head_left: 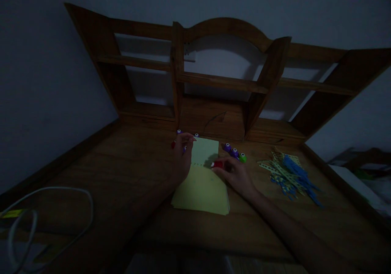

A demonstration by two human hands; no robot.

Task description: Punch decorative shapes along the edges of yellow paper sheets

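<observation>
In my right hand [236, 174] is a small red bottle [218, 164] with a white tip, gripped between thumb and fingers and tipped sideways over the open spiral notebook [200, 192]. The notebook has pale yellow-green pages, with faint bluish marks on the lower one. My left hand [183, 155] hovers at the notebook's left edge, fingers curled and thumb close to the fingertips; what they hold, if anything, is too dark to make out. A red object [173, 144] shows partly behind that hand. Purple bottles [179, 131] with white tops stand behind it, partly hidden.
Right of the notebook stand more purple bottles [234, 152] and a green bottle [242, 157]. A pile of blue and yellow perforated strips [290, 174] lies farther right. A wooden shelf unit [214, 80] closes off the back. A white cable [88, 196] loops at left.
</observation>
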